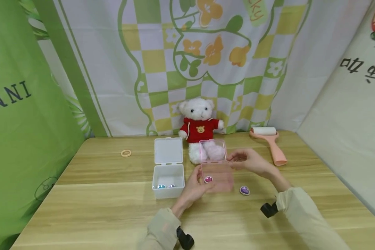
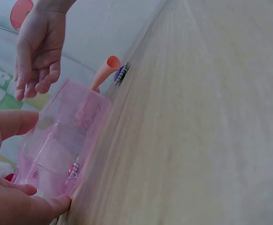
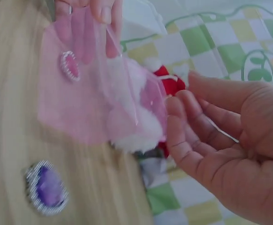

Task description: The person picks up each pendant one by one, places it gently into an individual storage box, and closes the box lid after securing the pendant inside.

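Observation:
A clear pink box [image 1: 217, 177] stands on the table with its lid [image 1: 213, 150] raised. Inside it lies a pink gem [image 1: 208, 179] with a silvery beaded rim. My left hand [image 1: 193, 186] grips the box at its left side, thumb toward the front. At the lid's right edge is my right hand [image 1: 251, 162], its fingers loosely bent and nothing held; whether the fingertips touch the lid I cannot tell. A purple gem [image 1: 244, 190] lies on the table to the right of the box, also large in the right wrist view.
Left of the pink box, an open white box [image 1: 168, 192] holds a blue gem [image 1: 161, 186] and a pale purple gem [image 1: 171, 186]. Behind sits a white teddy bear [image 1: 200, 128] in red. A lint roller [image 1: 272, 144] lies back right, a wooden ring [image 1: 126, 153] back left.

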`<action>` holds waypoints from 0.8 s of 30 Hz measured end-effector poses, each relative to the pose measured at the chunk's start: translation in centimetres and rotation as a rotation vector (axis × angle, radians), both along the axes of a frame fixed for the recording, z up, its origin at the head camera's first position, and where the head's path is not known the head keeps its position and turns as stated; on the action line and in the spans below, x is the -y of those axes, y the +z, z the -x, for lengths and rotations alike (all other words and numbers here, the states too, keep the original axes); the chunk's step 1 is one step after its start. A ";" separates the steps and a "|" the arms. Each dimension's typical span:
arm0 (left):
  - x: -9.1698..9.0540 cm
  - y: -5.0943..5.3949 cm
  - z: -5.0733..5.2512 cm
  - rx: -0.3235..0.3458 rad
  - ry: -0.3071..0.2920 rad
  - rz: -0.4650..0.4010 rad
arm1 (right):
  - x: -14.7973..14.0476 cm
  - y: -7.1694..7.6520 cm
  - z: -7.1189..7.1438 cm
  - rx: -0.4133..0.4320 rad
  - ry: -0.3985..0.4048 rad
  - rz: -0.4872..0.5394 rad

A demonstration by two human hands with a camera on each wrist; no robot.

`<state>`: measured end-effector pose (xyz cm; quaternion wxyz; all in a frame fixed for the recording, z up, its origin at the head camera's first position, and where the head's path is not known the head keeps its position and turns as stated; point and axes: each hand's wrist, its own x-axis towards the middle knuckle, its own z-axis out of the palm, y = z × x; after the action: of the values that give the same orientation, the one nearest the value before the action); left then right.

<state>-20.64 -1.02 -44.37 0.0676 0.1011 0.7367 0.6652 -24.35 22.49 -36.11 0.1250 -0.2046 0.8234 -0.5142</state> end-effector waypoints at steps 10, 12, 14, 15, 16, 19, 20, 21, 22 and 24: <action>0.1 0.6 0.1 0.014 0.000 0.010 | -3.3 -2.7 -1.5 0.053 -0.131 0.074; 0.1 0.5 0.1 0.017 -0.002 0.006 | -3.8 -3.5 -1.8 0.060 -0.127 0.054; 0.1 0.4 0.0 0.022 -0.005 -0.001 | -4.3 -4.2 -2.1 0.070 -0.128 0.042; 0.1 0.4 0.0 0.024 -0.006 -0.004 | -4.5 -4.6 -2.2 0.079 -0.129 0.040; 0.1 0.3 0.0 0.027 -0.006 -0.007 | -4.7 -4.9 -2.4 0.082 -0.131 0.037; 0.1 0.3 -0.1 0.027 -0.011 -0.014 | -5.4 -5.8 -2.7 0.112 -0.131 0.043; 0.0 0.2 -0.1 0.029 -0.013 -0.014 | -5.6 -6.0 -2.8 0.124 -0.127 0.049; 0.0 0.2 -0.1 0.030 -0.012 -0.011 | -5.8 -6.3 -2.9 0.126 -0.114 0.048; 0.0 0.2 -0.1 0.032 -0.013 -0.010 | -6.0 -6.4 -2.9 0.125 -0.104 0.043; 0.0 0.2 -0.1 0.034 -0.011 -0.005 | -6.3 -6.6 -3.0 0.108 -0.084 0.020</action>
<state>-20.54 -1.02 -44.14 0.0834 0.0939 0.7332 0.6683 -21.34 28.74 -42.73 0.1457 -0.1431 0.8180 -0.5378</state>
